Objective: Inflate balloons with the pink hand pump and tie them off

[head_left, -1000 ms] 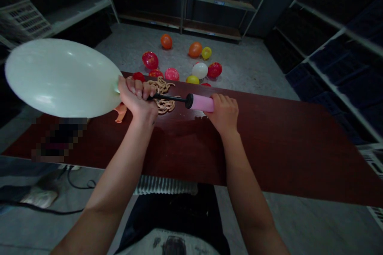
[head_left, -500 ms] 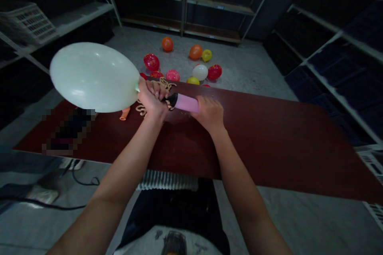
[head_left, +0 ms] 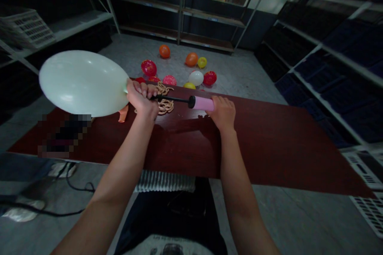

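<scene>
A large pale balloon point(head_left: 83, 83), inflated, points out to the left from my left hand point(head_left: 142, 95). That hand is closed round the balloon's neck and the black end of a hand pump. My right hand point(head_left: 223, 111) grips the pump's pink barrel point(head_left: 203, 103). Between the hands a thin black rod point(head_left: 175, 99) is drawn out of the barrel. Under and behind my left hand lies a heap of tan uninflated balloons point(head_left: 164, 105). One flat orange balloon point(head_left: 123, 114) rests on the table, left of my left forearm. My palm hides the nozzle.
The dark red table point(head_left: 269, 143) spans the view. Several inflated balloons, among them a white one point(head_left: 196, 78) and an orange one point(head_left: 192, 59), are on the floor beyond it. Metal shelves point(head_left: 179, 12) stand around. At left, a person's shoe point(head_left: 25, 210) and a black cable show.
My right hand has moved right with the pink barrel, away from my left hand, baring the black rod. My left hand and the pale balloon have shifted slightly left.
</scene>
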Demonstrator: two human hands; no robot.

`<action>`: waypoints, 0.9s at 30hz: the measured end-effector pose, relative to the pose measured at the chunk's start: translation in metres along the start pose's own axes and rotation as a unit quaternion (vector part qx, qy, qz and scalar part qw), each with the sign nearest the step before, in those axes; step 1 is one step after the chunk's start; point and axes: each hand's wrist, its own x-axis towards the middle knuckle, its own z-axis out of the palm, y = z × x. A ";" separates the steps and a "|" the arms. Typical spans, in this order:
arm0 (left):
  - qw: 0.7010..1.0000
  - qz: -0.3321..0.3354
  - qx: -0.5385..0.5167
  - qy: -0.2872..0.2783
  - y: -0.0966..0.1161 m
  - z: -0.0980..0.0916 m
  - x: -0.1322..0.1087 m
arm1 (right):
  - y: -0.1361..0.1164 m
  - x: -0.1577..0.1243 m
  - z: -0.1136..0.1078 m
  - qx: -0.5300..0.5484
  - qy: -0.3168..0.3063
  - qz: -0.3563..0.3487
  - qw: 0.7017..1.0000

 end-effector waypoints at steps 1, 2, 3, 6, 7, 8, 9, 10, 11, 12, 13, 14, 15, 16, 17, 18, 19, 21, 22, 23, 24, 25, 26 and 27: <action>1.000 0.001 0.005 -0.003 0.002 0.000 -0.001 | 0.003 0.000 -0.001 -0.001 0.000 0.006 1.000; 1.000 0.002 0.012 -0.006 0.004 0.000 -0.001 | 0.005 -0.001 -0.001 -0.002 0.000 0.009 1.000; 1.000 0.003 0.019 -0.009 0.005 -0.001 -0.001 | 0.005 -0.001 -0.002 -0.002 0.000 0.012 1.000; 0.999 0.007 0.038 -0.009 0.007 -0.002 -0.001 | 0.003 -0.002 -0.005 -0.001 -0.003 0.013 1.000; 0.999 0.007 0.041 -0.009 0.007 -0.002 -0.001 | 0.001 -0.001 -0.006 0.000 -0.004 0.013 1.000; 0.999 0.008 0.043 -0.011 0.007 -0.003 -0.001 | -0.001 -0.001 -0.006 0.001 -0.007 0.013 1.000; 0.999 0.009 0.042 -0.015 0.006 -0.002 -0.001 | -0.003 -0.001 -0.007 0.001 -0.009 0.013 1.000; 0.999 0.011 0.041 -0.020 0.006 -0.002 -0.002 | -0.005 0.000 -0.008 0.003 -0.010 0.010 1.000; 0.999 0.015 0.038 -0.025 0.005 -0.001 -0.003 | -0.007 0.000 -0.009 0.006 -0.012 0.003 1.000; 0.999 0.019 0.037 -0.030 0.003 0.000 -0.005 | -0.010 0.001 -0.010 0.010 -0.015 -0.007 1.000; 0.998 0.023 0.038 -0.034 0.001 0.001 -0.007 | -0.013 0.001 -0.011 0.016 -0.018 -0.019 1.000; 0.998 0.024 0.042 -0.039 -0.001 0.002 -0.010 | -0.017 0.001 -0.011 0.022 -0.020 -0.031 0.999; 0.997 0.023 0.049 -0.046 -0.004 0.003 -0.014 | -0.021 0.001 -0.012 0.027 -0.023 -0.044 0.998; 0.997 0.020 0.057 -0.054 -0.007 0.004 -0.018 | -0.026 0.001 -0.012 0.032 -0.024 -0.055 0.998; 0.996 0.016 0.064 -0.063 -0.010 0.004 -0.021 | -0.031 0.001 -0.011 0.037 -0.024 -0.065 0.997; 0.995 0.011 0.069 -0.072 -0.014 0.004 -0.024 | -0.036 0.000 -0.011 0.042 -0.024 -0.072 0.996; 0.995 0.006 0.071 -0.077 -0.018 0.004 -0.027 | -0.041 0.000 -0.010 0.049 -0.024 -0.079 0.995; 0.995 -0.001 0.068 -0.075 -0.024 0.002 -0.029 | -0.049 -0.001 -0.008 0.063 -0.025 -0.087 0.994; 0.995 -0.005 0.066 -0.070 -0.027 0.001 -0.029 | -0.051 -0.001 -0.006 0.069 -0.027 -0.089 0.993; 0.996 -0.010 0.064 -0.064 -0.028 0.000 -0.028 | -0.053 -0.002 -0.005 0.074 -0.028 -0.090 0.993; 0.996 -0.014 0.064 -0.058 -0.029 -0.002 -0.026 | -0.054 -0.002 -0.004 0.077 -0.029 -0.090 0.993; 0.996 -0.020 0.064 -0.054 -0.029 -0.003 -0.024 | -0.054 -0.002 -0.004 0.079 -0.029 -0.089 0.992; 0.996 -0.027 0.063 -0.049 -0.029 -0.004 -0.022 | -0.054 -0.001 -0.003 0.080 -0.028 -0.087 0.993; 0.997 -0.033 0.061 -0.046 -0.029 -0.005 -0.019 | -0.054 -0.001 -0.003 0.079 -0.024 -0.085 0.993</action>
